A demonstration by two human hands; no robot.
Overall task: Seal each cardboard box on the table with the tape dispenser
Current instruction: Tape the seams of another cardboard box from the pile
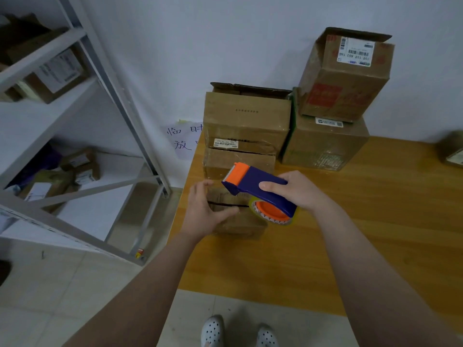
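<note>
Head: six boxes (246, 121), one tape dispenser (253, 182), right hand (299, 190) gripping.

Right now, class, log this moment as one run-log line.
left hand: rests on small box | right hand: grips tape dispenser over box | seam: open

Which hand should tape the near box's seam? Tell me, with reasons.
Right. The right hand grips the tape dispenser above the near box; the left hand rests on that box.

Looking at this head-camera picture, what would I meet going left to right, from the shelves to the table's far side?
Metal shelving → left hand → tape dispenser → right hand → cardboard box at the right edge.
</note>
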